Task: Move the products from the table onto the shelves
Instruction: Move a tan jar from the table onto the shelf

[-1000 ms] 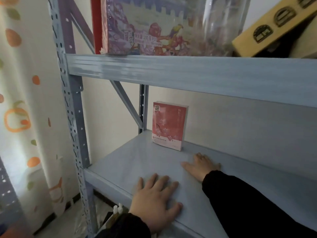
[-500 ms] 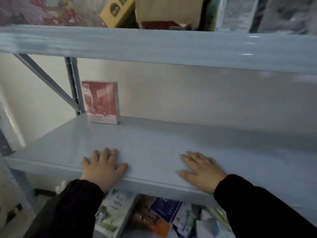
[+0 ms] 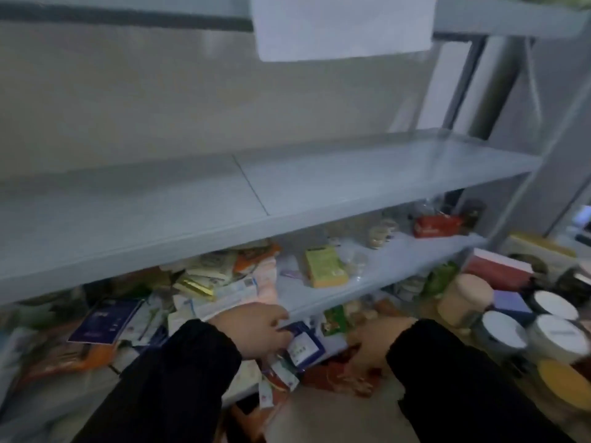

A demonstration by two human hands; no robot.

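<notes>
Head view: the low shelf [image 3: 393, 266] holds many packets. The jars [image 3: 558, 330] sit at three o'clock from the right hand [image 3: 374, 350], the nearer hand, with its fingers loose. The left hand [image 3: 252, 330] touches a blue packet [image 3: 303, 343]. It is too blurry to tell if it grips.

The shelf [image 3: 351, 174] looks like smooth, painted grey metal with a faint sheen. The sleeves [image 3: 179, 378] are matt black cloth. The packets [image 3: 105, 318] look glossy.

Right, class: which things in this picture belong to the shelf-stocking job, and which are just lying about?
Job: grey metal shelf; blue-and-white flat packet at the left hand; right hand; white-lidded round jars; yellow-green flat box on the lower shelf.
Lying about: white paper sheet hanging above; grey round pipe.
</notes>
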